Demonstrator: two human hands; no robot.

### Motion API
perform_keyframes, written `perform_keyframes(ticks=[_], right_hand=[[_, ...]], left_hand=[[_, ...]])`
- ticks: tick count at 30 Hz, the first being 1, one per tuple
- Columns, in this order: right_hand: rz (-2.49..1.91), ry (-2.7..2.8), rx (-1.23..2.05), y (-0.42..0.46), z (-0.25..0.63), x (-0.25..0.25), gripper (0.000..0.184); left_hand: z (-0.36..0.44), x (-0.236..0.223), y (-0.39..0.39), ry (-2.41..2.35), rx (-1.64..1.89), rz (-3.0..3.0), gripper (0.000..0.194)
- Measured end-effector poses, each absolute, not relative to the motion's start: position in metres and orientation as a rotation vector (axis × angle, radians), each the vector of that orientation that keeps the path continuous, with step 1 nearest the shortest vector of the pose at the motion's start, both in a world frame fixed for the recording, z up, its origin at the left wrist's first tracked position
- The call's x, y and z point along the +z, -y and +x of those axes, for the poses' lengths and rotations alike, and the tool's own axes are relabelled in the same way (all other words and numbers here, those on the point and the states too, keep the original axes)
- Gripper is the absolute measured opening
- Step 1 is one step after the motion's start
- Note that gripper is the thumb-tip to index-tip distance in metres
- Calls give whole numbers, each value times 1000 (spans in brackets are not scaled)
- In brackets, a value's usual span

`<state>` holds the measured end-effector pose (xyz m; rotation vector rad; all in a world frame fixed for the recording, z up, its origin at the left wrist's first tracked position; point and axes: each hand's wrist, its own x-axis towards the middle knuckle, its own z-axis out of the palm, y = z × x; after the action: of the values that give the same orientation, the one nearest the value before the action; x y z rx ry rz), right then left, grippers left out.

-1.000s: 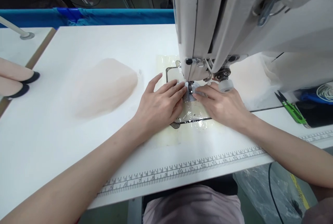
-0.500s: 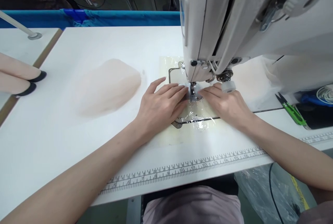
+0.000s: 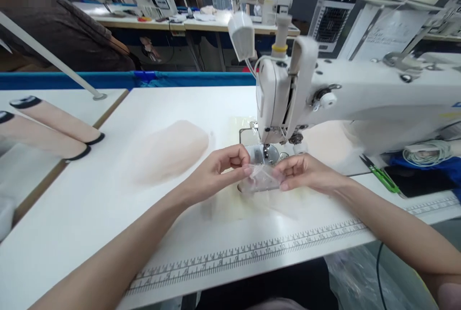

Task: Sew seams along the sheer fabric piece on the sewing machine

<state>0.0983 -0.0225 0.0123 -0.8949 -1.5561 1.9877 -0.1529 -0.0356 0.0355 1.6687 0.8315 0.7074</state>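
Note:
A small piece of sheer, pale fabric [image 3: 262,179] is stretched between my two hands, just in front of the sewing machine's presser foot [image 3: 266,152]. My left hand [image 3: 230,168] pinches its left side between thumb and fingers. At the right side, my right hand [image 3: 300,172] grips it the same way, fingers curled. The fabric is see-through and slightly blurred, so its outline is hard to make out. Above it stands the white sewing machine [image 3: 275,94], its metal needle plate [image 3: 272,153] showing behind the fabric.
Sheer beige fabric [image 3: 173,151] lies left on the white table [image 3: 118,214]. Green thread snips [image 3: 382,175] and a dark phone [image 3: 418,180] are at right. A printed ruler [image 3: 252,256] follows the front edge. Two beige rolls [image 3: 54,127] lie far left. A person [image 3: 65,36] sits beyond.
My hands have moved from lying flat beside the presser foot to holding the sheer fabric up in front of it. The camera view has tilted up, showing more of the room.

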Motion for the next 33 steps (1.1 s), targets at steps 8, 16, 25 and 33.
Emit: perform_keyframes(ticks=[8,16,25,33], right_hand=[[-922,1777,1772,35,81,27,15],[-833,1466,1932,48,58,36,29],[-741,1294,2036,64,51,48,23],[-536,1268,2160,65,44,50,21]], left_hand=[[-160,86,50,-1052,708,1827,21],[-139,101,112,-1008,421,2192,10],[-173,75,104,-1267,838,1877,26],[-190,50,65,-903,357,1550,56]])
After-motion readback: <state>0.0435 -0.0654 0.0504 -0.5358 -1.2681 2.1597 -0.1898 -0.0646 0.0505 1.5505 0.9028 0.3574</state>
